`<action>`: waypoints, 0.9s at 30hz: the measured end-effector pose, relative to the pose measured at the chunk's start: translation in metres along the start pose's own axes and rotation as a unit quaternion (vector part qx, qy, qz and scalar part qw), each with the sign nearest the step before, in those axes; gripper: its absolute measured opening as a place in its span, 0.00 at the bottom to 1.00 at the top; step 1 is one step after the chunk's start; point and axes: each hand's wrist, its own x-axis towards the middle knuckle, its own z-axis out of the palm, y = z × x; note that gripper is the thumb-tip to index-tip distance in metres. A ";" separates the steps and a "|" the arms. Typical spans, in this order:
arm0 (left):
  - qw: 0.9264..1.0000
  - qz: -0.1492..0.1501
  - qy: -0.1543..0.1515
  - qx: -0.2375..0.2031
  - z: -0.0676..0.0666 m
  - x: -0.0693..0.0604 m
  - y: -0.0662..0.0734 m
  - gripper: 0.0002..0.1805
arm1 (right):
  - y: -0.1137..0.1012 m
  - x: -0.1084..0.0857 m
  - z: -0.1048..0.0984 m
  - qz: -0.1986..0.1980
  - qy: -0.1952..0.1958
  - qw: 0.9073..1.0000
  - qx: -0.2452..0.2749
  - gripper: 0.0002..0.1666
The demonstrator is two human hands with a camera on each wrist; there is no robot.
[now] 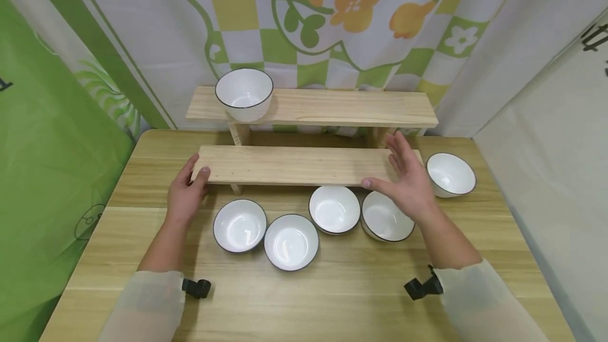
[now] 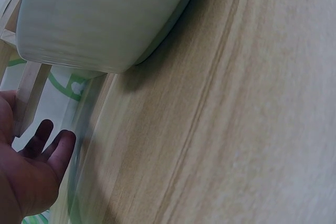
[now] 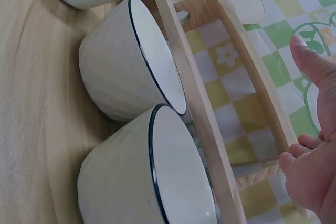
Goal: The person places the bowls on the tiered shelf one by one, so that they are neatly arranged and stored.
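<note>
A two-step wooden stand has a lower board in front of a raised back board. My left hand is at the lower board's left end, its thumb over the front corner and its fingers beside the end, loosely bent in the left wrist view. My right hand is over the right end, thumb and fingers spread, holding nothing. Below it is a white dark-rimmed bowl, partly hidden by the hand. More such bowls stand before the stand: one, another and a leftmost one.
Another white bowl sits on the back board's left part. One more bowl stands on the wooden table right of the stand. A patterned curtain hangs behind, with green cloth at left and a pale wall at right.
</note>
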 end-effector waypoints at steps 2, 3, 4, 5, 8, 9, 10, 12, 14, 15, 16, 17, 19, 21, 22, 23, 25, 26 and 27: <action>1.000 -0.003 0.000 0.002 0.000 -0.001 0.002 0.35 | 0.003 -0.001 -0.002 0.001 -0.001 1.000 -0.001 0.75; 1.000 -0.006 0.000 0.003 0.000 -0.002 0.003 0.35 | 0.004 -0.002 -0.002 0.000 0.000 1.000 0.001 0.75; 1.000 -0.008 0.000 0.003 0.000 -0.002 0.004 0.34 | 0.006 -0.002 -0.003 -0.002 0.002 1.000 0.002 0.75; 1.000 -0.009 -0.001 0.002 0.000 -0.002 0.004 0.34 | 0.007 -0.002 -0.004 -0.002 0.004 1.000 0.001 0.75; 1.000 -0.009 -0.001 0.001 0.000 -0.002 0.004 0.34 | 0.011 -0.003 -0.006 0.003 0.009 1.000 -0.003 0.75; 1.000 -0.008 -0.001 0.002 0.000 -0.002 0.003 0.34 | 0.011 -0.004 -0.007 0.008 0.010 1.000 -0.006 0.75; 1.000 -0.008 -0.001 0.003 0.000 -0.002 0.003 0.34 | 0.012 -0.005 -0.008 0.013 0.010 1.000 -0.010 0.75; 1.000 -0.006 -0.001 0.005 -0.001 -0.002 0.001 0.34 | 0.013 -0.007 -0.011 0.026 0.010 0.999 -0.020 0.75; 1.000 -0.004 -0.001 0.006 0.000 -0.002 0.000 0.34 | 0.014 -0.009 -0.014 0.033 0.008 0.999 -0.032 0.75; 1.000 -0.003 0.000 0.005 0.000 -0.002 0.000 0.34 | 0.015 -0.009 -0.016 0.035 0.009 0.999 -0.039 0.75; 1.000 -0.002 0.001 0.004 0.000 -0.002 0.000 0.34 | 0.016 -0.010 -0.017 0.035 0.009 0.998 -0.047 0.75; 1.000 -0.001 0.002 0.002 0.001 -0.002 0.000 0.34 | 0.017 -0.010 -0.019 0.033 0.010 0.998 -0.053 0.75; 1.000 0.004 0.005 -0.001 0.001 -0.003 -0.001 0.34 | 0.019 -0.011 -0.023 0.031 0.013 0.997 -0.064 0.74; 1.000 0.006 0.009 -0.002 0.002 -0.003 -0.001 0.34 | 0.022 -0.012 -0.027 0.034 0.015 0.997 -0.071 0.74; 1.000 0.007 0.009 -0.003 0.002 -0.003 -0.001 0.34 | 0.024 -0.013 -0.029 0.036 0.017 0.996 -0.074 0.74; 1.000 0.007 0.009 -0.003 0.002 -0.003 0.000 0.34 | 0.025 -0.013 -0.031 0.039 0.018 0.996 -0.075 0.74; 1.000 0.007 0.009 -0.003 0.002 -0.003 0.000 0.34 | 0.028 -0.014 -0.034 0.042 0.021 0.996 -0.080 0.74; 1.000 0.006 0.008 -0.004 0.002 -0.003 0.000 0.34 | 0.029 -0.015 -0.036 0.044 0.023 0.995 -0.082 0.74; 1.000 0.006 0.006 -0.005 0.002 -0.003 0.000 0.34 | 0.031 -0.015 -0.038 0.043 0.026 0.995 -0.084 0.74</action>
